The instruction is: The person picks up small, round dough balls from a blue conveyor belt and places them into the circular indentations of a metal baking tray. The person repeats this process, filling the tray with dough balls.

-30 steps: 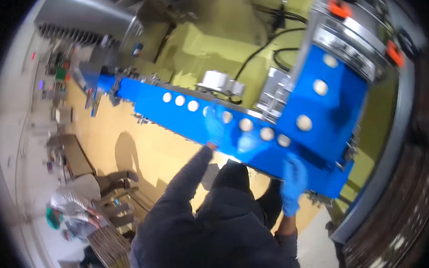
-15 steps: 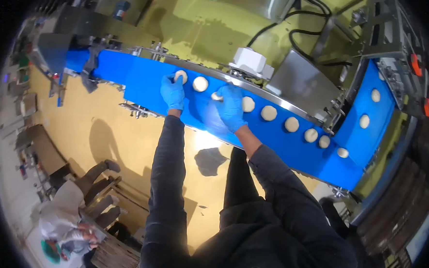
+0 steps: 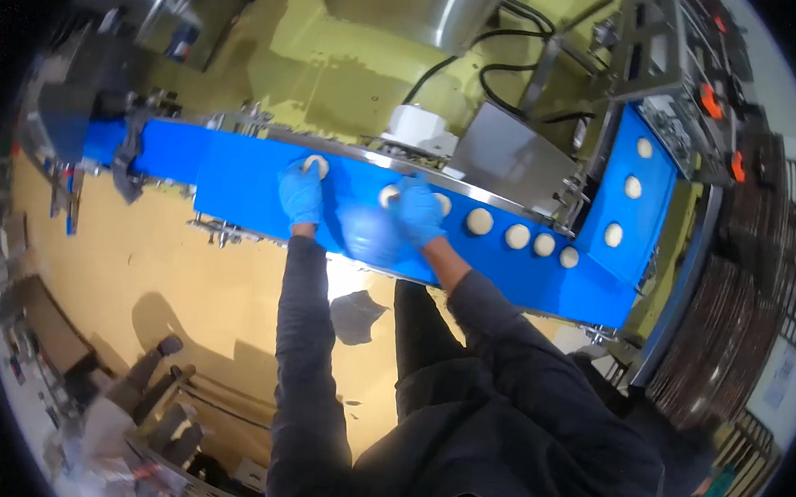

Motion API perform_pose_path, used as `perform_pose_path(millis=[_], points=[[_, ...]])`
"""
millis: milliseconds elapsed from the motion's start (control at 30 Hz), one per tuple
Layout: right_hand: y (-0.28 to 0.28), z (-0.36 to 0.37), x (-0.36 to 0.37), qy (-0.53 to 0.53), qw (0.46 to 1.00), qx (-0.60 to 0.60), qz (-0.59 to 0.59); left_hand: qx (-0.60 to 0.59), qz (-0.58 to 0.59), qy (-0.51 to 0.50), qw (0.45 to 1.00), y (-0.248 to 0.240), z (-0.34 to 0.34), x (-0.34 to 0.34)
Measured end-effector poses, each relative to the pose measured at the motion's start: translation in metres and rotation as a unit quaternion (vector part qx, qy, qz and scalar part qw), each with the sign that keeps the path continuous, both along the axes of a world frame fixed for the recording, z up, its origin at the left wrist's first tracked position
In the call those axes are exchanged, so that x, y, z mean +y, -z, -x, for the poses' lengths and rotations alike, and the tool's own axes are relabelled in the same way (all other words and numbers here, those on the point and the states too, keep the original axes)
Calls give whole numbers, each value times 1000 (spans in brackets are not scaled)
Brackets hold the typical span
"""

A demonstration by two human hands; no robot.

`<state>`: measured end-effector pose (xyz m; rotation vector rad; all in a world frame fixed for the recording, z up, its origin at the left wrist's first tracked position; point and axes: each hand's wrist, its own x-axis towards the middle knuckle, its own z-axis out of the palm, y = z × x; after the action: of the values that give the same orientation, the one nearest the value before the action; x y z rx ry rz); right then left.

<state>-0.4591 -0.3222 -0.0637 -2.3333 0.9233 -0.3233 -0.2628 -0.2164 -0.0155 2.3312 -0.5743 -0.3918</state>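
Both my hands wear blue gloves and reach over a blue conveyor belt point(image 3: 248, 187) carrying round, pale dough balls. My left hand point(image 3: 301, 197) has its fingertips curled round one dough ball point(image 3: 315, 165) near the belt's far edge. To its right, my right hand point(image 3: 419, 214) holds its fingertips against another dough ball point(image 3: 389, 196), partly covered by the glove. Just beyond that hand, a further dough ball point(image 3: 442, 206) shows in part. Several more lie in a row to the right, starting with one dough ball point(image 3: 480, 220). My palms hide whatever lies beneath them.
A second blue belt point(image 3: 603, 205) on the right bears dough balls too. A metal rail and a white machine housing point(image 3: 418, 128) line the far edge. A dark cloth point(image 3: 129, 158) hangs over the belt's left part. A blurred person point(image 3: 114, 436) is at lower left; stacked trays point(image 3: 708, 337) stand right.
The whole view has shifted. Relative to the belt's frame, the dough row has moved left and my left hand slightly right. The dough ball seen between my hands earlier no longer shows there.
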Motion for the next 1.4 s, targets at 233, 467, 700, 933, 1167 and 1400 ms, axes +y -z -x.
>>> perform_pose_path(millis=[233,467,700,933,1167,1400], points=[[2,104,24,53,927,-283,-239,17,87,60,994,19,81,4],[-212,387,-56,253,771,-349,-469,451,303,-27,839,-74,230,-57],[-404,715,-167,458,784,-418,-35,360,256,461,769,-290,543,-327],[-350,956,-319,565,768,-300,-18,227,162,785,553,-335,855,-505],[-353,971,-372,554,820,141,38,-2,102,887,451,-277,946,-545],[-353,956,-452,490,816,-300,-59,212,121,724,645,-288,930,-600]])
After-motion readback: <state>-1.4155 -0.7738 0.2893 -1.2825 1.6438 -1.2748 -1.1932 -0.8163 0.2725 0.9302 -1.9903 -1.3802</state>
